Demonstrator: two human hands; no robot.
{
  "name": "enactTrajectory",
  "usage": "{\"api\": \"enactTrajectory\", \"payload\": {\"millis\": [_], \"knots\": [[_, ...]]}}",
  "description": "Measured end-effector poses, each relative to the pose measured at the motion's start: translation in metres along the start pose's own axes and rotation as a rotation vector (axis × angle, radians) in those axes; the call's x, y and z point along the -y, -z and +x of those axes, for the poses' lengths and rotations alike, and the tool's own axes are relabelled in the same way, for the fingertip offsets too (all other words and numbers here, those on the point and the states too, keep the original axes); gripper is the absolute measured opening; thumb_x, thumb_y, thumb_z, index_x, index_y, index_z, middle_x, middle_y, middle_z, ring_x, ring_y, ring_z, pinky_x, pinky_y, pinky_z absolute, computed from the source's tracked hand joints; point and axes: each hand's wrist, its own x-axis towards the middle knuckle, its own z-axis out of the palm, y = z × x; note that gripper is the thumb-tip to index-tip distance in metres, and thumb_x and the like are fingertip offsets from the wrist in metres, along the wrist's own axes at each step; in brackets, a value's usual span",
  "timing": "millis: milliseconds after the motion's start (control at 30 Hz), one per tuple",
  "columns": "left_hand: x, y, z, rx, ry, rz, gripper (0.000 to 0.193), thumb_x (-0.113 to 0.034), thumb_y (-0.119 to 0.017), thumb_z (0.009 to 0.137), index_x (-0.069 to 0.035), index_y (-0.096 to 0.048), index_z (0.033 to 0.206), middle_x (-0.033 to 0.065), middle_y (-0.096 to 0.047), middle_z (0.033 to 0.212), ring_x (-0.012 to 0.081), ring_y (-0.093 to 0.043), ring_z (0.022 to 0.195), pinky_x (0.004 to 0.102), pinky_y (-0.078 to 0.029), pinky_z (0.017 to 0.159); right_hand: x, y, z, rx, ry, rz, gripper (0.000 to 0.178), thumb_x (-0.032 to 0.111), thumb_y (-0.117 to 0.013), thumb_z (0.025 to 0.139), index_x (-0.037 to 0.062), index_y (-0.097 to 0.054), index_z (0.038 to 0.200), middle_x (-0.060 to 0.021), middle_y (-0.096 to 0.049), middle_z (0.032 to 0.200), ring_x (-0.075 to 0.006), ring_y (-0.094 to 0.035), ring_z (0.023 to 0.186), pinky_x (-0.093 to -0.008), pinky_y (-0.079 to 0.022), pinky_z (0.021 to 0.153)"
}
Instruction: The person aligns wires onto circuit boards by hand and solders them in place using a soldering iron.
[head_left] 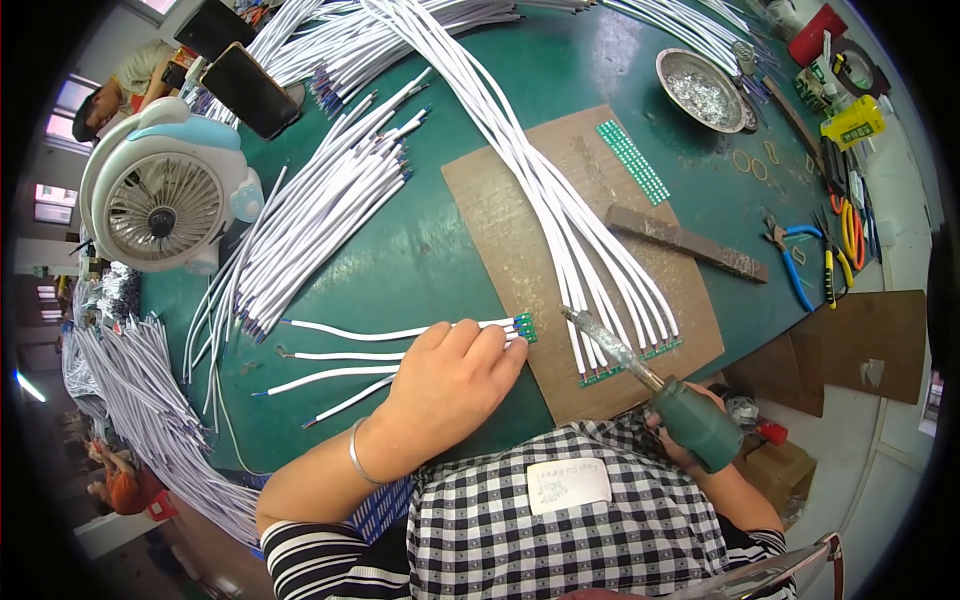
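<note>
My left hand is closed on a few short white cables, near their right ends at a small green circuit board. Their loose ends fan out to the left on the table. In my right hand is the green handle of a soldering iron; the handle hides part of the fingers. The iron's tip points up and left, over a brown board. On that board a bundle of long white cables ends at small green circuit boards, just beneath the iron's metal shaft.
A dark bar and a green circuit panel lie on the brown board. Beyond stands a metal bowl of silvery bits. Pliers lie at right. More cables, a fan and a phone are at left.
</note>
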Motion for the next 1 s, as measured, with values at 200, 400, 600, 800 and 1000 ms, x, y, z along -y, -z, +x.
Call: {"api": "enactTrajectory", "payload": {"millis": [200, 400, 600, 800, 1000], "knots": [[0.002, -0.008, -0.011, -0.157, 0.085, -0.077, 0.043, -0.008, -0.062, 0.068, -0.013, -0.061, 0.111, 0.0041, -0.055, 0.098, 0.0205, -0.054, 0.087, 0.0336, -0.044, 0.072, 0.006, -0.001, 0.004, -0.197, 0.192, 0.046, 0.008, 0.004, -0.054, 0.072, 0.0007, -0.059, 0.078, -0.0059, -0.062, 0.064, -0.0175, -0.061, 0.059, -0.0281, -0.050, 0.058], [0.016, -0.005, -0.046, -0.106, 0.360, -0.014, 0.063, -0.001, -0.062, 0.062, -0.013, -0.053, 0.124, 0.0091, -0.053, 0.112, 0.0270, -0.050, 0.103, 0.0424, -0.039, 0.089, 0.008, 0.002, -0.001, -0.102, -0.005, 0.273, 0.039, 0.017, -0.063, 0.080, -0.0028, -0.054, 0.113, -0.0089, -0.064, 0.087, -0.0178, -0.064, 0.083, -0.0294, -0.052, 0.074], [0.029, -0.006, -0.049, -0.057, 0.315, -0.078, 0.051, 0.003, -0.057, 0.064, -0.008, -0.058, 0.114, 0.0074, -0.050, 0.088, 0.0252, -0.051, 0.084, 0.0371, -0.043, 0.076, 0.003, -0.004, 0.003, -0.226, 0.206, 0.417, 0.040, 0.017, -0.058, 0.084, -0.0047, -0.049, 0.117, -0.0088, -0.063, 0.083, -0.0132, -0.059, 0.073, -0.0255, -0.049, 0.062], [0.025, 0.050, -0.032, -0.005, 0.086, 0.185, 0.018, -0.013, -0.059, 0.068, -0.011, -0.061, 0.087, 0.0057, -0.046, 0.081, 0.0206, -0.051, 0.082, 0.0342, -0.044, 0.072, 0.007, 0.013, 0.005, -0.511, 0.143, 0.691, 0.046, 0.027, -0.053, 0.087, -0.0035, -0.045, 0.122, -0.0076, -0.059, 0.089, -0.0118, -0.055, 0.068, -0.0229, -0.045, 0.058], [0.026, 0.056, 0.026, -0.060, -0.471, 0.405, 0.019, -0.012, -0.058, 0.065, -0.013, -0.063, 0.083, 0.0025, -0.055, 0.105, 0.0208, -0.052, 0.106, 0.0348, -0.042, 0.099, 0.014, 0.032, 0.011, -0.747, 0.241, 0.758, 0.050, 0.030, -0.050, 0.089, -0.0036, -0.040, 0.125, -0.0121, -0.058, 0.095, -0.0132, -0.054, 0.072, -0.0270, -0.047, 0.060]]}}
